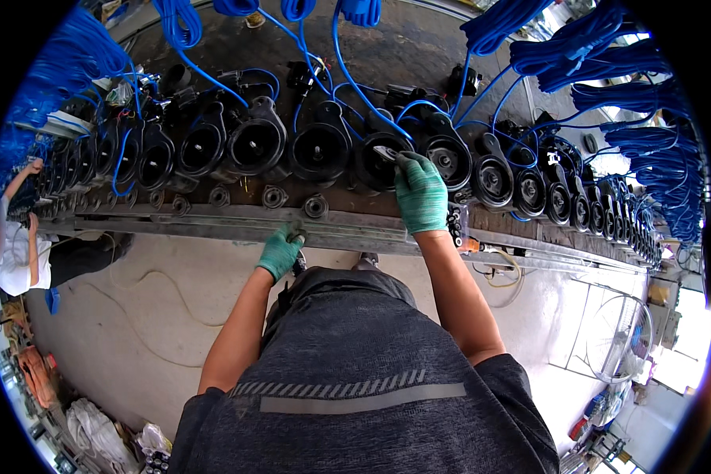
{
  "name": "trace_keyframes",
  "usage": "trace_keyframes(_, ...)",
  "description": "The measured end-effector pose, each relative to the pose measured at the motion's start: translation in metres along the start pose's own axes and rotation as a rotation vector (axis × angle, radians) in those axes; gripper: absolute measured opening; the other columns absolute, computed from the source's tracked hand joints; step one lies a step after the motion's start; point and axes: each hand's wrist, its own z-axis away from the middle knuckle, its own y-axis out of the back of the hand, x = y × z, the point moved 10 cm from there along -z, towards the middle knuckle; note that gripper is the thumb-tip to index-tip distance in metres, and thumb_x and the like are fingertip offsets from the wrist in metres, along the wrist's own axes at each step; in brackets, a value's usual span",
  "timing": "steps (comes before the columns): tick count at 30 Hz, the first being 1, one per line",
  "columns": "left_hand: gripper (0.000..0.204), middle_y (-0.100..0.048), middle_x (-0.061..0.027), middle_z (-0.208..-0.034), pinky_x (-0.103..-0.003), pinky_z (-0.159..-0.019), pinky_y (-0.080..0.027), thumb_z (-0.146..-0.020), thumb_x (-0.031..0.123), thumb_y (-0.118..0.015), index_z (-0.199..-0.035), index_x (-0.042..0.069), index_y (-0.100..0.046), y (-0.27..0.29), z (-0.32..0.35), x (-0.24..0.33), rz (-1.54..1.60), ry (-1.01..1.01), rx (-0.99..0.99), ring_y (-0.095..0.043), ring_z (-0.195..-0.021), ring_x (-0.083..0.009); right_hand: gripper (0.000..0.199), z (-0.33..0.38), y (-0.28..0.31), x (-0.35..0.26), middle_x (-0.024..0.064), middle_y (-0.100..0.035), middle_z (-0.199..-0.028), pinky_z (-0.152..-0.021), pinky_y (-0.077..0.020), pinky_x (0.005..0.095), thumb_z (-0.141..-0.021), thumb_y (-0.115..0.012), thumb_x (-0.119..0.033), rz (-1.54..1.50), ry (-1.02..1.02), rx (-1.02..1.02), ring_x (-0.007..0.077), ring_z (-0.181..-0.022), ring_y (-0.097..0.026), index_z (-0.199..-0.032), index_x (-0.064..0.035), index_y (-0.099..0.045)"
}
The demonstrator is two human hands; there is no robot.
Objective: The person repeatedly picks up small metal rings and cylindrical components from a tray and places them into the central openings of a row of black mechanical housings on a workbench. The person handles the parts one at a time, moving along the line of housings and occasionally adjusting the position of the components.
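My right hand [421,193], in a green knit glove, reaches over a round black pump-like housing [365,175] in the row on the bench. Its fingers are closed on a small silver-grey part [385,153], held over the housing's open cavity. My left hand [280,251], gloved alike, is lower, by the bench's front edge. Those fingers are curled around something small and dark that I cannot make out. To the left stands another open black housing [321,155] with a shaft at its centre; on the right is a housing [448,160] with a disc inside.
Coiled blue cables [565,47] hang above and run down to the housings. Ring-shaped metal parts [315,206] lie along the bench's front edge [213,223]. An orange-handled tool [472,246] is at the right. Another person [20,253] works at the far left.
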Motion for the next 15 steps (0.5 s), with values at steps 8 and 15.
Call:
trace_keyframes(8, 0.04, -0.072, -0.0088, -0.119, -0.031, -0.079, -0.055, -0.1, 0.012, -0.063, -0.14, 0.004, -0.06, -0.008, -0.001, -0.029, -0.07, -0.05, -0.017, -0.065, -0.096, -0.0143, 0.028, 0.01, 0.0, -0.022, 0.0134, -0.07, -0.117, -0.095, -0.0552, 0.0445, -0.084, -0.07, -0.004, 0.002, 0.161, -0.099, 0.0346, -0.111, -0.066, -0.112, -0.0062, -0.073)
trace_keyframes(15, 0.036, -0.071, -0.0106, -0.126, -0.032, -0.1, -0.051, -0.1, 0.006, -0.062, -0.136, 0.001, -0.061, 0.001, 0.007, -0.038, 0.004, 0.132, 0.012, -0.067, -0.112, -0.0197, 0.027, 0.091, 0.076, 0.127, 0.0213, -0.066, -0.118, -0.094, -0.0535, 0.0488, -0.089, -0.066, -0.011, 0.339, -0.506, -0.063, 0.0429, -0.108, -0.064, -0.115, -0.0031, -0.068)
